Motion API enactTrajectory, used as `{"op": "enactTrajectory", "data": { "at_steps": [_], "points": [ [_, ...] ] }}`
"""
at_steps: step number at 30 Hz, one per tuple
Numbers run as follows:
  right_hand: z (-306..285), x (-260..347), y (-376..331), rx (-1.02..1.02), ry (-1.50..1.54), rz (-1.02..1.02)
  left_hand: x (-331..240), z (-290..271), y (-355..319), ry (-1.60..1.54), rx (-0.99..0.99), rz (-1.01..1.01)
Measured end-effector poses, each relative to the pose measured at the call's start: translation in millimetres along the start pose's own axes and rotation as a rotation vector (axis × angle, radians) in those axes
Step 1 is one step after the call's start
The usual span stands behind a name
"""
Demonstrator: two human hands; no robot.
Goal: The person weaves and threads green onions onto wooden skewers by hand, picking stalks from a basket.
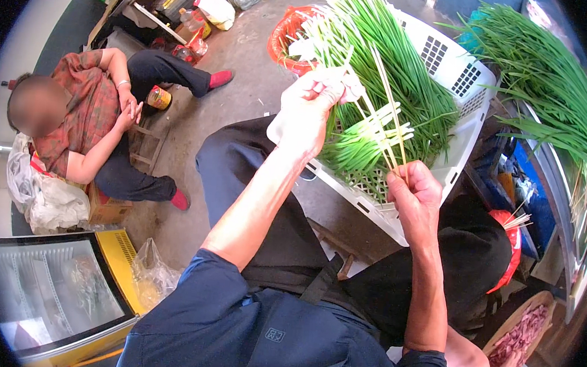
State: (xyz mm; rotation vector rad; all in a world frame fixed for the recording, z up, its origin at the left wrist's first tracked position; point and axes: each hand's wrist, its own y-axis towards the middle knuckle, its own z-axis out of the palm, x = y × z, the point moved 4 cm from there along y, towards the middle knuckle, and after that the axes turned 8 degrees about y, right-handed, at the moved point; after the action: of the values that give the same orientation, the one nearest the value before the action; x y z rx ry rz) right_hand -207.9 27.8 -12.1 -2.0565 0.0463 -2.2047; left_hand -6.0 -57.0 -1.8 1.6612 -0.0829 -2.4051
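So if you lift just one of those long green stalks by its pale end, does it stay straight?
Probably not: the stalks in the right hand look thin, and the heaped ones arc over the white crate. Likely very light and easily bruised.

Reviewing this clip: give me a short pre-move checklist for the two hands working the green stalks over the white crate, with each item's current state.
1. Right hand has a firm pinch on the thin pale stalks: ok, fingers closed around their lower ends.
2. Left hand holds its white-ended bunch: ok, the hand is closed on it.
3. Stalks are held above the white crate: ok.
4. Crate has room for more: cannot tell, green stalks cover most of it.
5. Crate sits steady on the lap: cannot tell, its underside is hidden.
6. Seated person at left is apart from the hands: ok.
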Motion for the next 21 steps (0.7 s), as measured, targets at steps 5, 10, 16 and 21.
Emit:
{"op": "enactTrajectory", "data": {
  "at_steps": [5,10,16,21],
  "points": [
    [1.6,1.7,0.1,0.0,0.004,0.0,-1.5,-2.0,2.3,-0.053,0.036,-0.036],
    [1.8,-2.6,1.0,0.019,-0.035,-0.02,8.3,-11.8,4.2,-0.158,0.142,-0.236],
    [-1.4,-1.7,-1.0,0.002,-0.058,0.0,9.5,-15.4,2.2,-0.176,0.231,-0.38],
    [-1.0,-2.8,0.1,-0.025,-0.048,-0.029,23.3,0.8,-16.9,0.054,0.292,-0.426]
  ]
}}
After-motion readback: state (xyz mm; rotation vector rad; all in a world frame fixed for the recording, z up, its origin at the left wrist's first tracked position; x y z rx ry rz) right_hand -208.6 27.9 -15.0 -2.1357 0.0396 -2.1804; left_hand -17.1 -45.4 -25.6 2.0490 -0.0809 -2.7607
